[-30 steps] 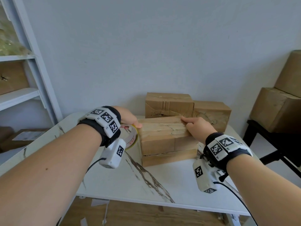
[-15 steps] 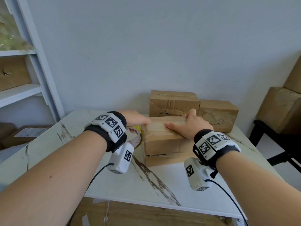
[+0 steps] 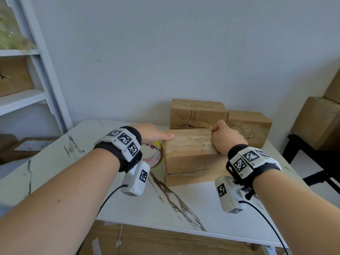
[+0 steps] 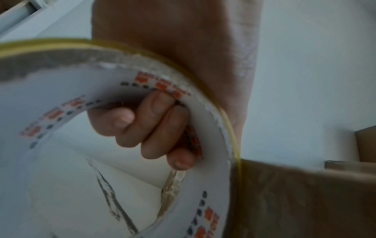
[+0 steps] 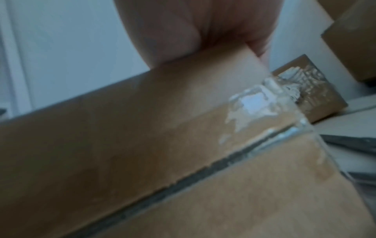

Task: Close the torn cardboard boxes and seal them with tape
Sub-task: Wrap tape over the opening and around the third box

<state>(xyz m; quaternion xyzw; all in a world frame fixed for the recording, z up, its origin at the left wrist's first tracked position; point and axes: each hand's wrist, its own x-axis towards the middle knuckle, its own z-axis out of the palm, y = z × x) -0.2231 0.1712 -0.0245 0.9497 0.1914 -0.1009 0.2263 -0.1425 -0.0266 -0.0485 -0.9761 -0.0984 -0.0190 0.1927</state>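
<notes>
A brown cardboard box [image 3: 189, 144] stands mid-table, with a dark split running along its lower front. My left hand [image 3: 158, 137] is at the box's left end. Its fingers [image 4: 154, 127] curl through the core of a clear tape roll [image 3: 156, 159] held upright against that end, and its thumb lies on the top edge. My right hand [image 3: 220, 135] rests on the right end of the box top with its fingers curled at the far edge. The right wrist view shows my palm [image 5: 193, 29] on the box [image 5: 142, 128] and wrinkled clear tape [image 5: 254, 103] over the corner.
Two more torn boxes [image 3: 196, 113] [image 3: 250, 126] stand behind, against the wall. The marble-patterned table [image 3: 184, 208] ends near me. A white shelf unit [image 3: 22, 100] stands at the left. Large boxes [image 3: 316, 122] sit on a black stand [image 3: 312, 162] at the right.
My right hand lay flat on the middle of the box top, then slid to the right end and curled its fingers. The left hand stays at the left end with the roll.
</notes>
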